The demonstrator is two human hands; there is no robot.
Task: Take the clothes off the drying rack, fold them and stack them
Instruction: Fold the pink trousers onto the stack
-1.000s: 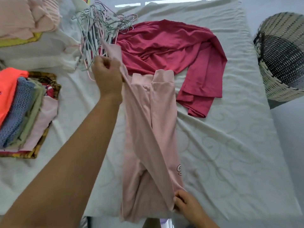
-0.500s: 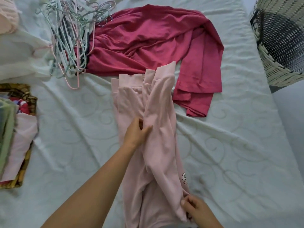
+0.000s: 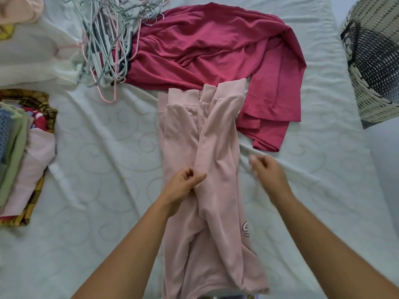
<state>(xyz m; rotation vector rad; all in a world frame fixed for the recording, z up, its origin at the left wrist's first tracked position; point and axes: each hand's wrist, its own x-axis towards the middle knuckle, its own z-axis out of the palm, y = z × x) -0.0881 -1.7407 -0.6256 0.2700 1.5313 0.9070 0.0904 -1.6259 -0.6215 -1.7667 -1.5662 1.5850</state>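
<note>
Fingers (image 3: pixel 199 177) of our left hand (image 3: pixel 183 187) pinch a fold of the pink garment (image 3: pixel 216 137) lying on the bed (image 3: pixel 108 169) between our hands; our right hand (image 3: pixel 267 170) hovers beside it, loosely curled, empty.

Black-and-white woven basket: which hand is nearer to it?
Right. The right hand hovers over the white sheet, below and left of the black-and-white woven basket, holding nothing. The left hand is farther left, pinching the pale pink garment.
</note>
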